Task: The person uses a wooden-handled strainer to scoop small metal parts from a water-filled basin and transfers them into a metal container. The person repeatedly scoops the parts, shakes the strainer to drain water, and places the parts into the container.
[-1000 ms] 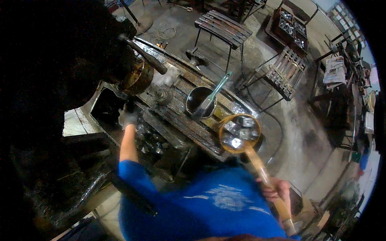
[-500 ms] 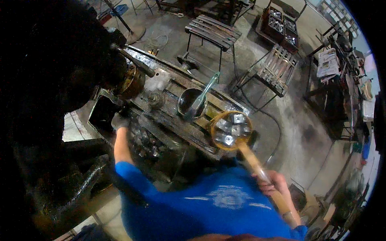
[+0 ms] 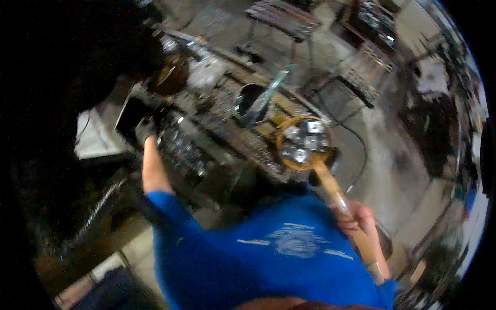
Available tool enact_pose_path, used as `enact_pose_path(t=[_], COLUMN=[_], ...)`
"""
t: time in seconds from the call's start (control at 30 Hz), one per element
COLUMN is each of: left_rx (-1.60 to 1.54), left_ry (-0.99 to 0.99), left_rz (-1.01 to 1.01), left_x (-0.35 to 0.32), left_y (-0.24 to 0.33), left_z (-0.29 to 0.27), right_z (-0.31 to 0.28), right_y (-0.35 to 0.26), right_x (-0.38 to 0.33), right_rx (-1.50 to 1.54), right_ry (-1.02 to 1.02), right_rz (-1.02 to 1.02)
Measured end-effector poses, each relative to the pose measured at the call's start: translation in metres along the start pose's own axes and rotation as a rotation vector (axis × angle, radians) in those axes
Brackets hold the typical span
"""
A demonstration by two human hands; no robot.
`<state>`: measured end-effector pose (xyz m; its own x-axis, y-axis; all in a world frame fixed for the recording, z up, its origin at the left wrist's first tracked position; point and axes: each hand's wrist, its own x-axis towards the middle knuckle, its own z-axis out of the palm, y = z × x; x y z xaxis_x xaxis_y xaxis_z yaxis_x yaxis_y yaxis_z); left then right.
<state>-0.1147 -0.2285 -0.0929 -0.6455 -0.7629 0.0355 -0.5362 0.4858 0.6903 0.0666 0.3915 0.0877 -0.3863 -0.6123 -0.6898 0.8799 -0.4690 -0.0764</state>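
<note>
Left hand (image 3: 145, 130) is creeping a bit further left since half a second ago, so it's reaching over the near side of the open dark bin (image 3: 125, 106). It's wearing what looks like a greyish glove (image 3: 143, 135), and with this blur I honestly can't tell if the fingers are gripping anything. Just to its right, a heap of small metal pieces (image 3: 181, 144) is lying there glinting.

Meanwhile the right hand (image 3: 355, 219) is staying wrapped around the wooden handle (image 3: 327, 181) of a round scoop (image 3: 279, 142). That scoop's head is sitting ahead and a little left of the hand, and it's carrying several shiny blocky metal parts (image 3: 311, 142).

Between both hands but further ahead, a dark round pot (image 3: 249, 95) is standing on the grimy metal bed (image 3: 227, 124), with a green-handled brush (image 3: 278, 84) leaning across it. Going further out, a dark cable (image 3: 365, 154) is curving over the floor ahead of the right hand. Past that, a slatted stool (image 3: 361, 72) is standing straight ahead, and a slatted bench (image 3: 281, 19) is standing further off to the left.
</note>
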Motion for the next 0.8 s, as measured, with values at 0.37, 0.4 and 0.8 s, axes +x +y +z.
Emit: enact_pose_path(t=[0.37,0.4,0.8], left_rx=[-1.213,-0.789,-0.205], left_ry=[-0.61,-0.553,-0.702], left_rz=[-0.105,-0.107,1.33], left_x=[-0.165,-0.201,-0.351], left_y=[0.07,0.118,0.236], left_z=[-0.033,-0.035,0.043], right_z=[-0.012,-0.011,-0.005], right_y=[0.003,0.005,0.006], right_x=[0.004,0.004,0.002], right_rx=[0.062,0.065,0.058], right_ry=[-0.117,-0.081,-0.066], right_rz=[-0.063,-0.058,-0.07])
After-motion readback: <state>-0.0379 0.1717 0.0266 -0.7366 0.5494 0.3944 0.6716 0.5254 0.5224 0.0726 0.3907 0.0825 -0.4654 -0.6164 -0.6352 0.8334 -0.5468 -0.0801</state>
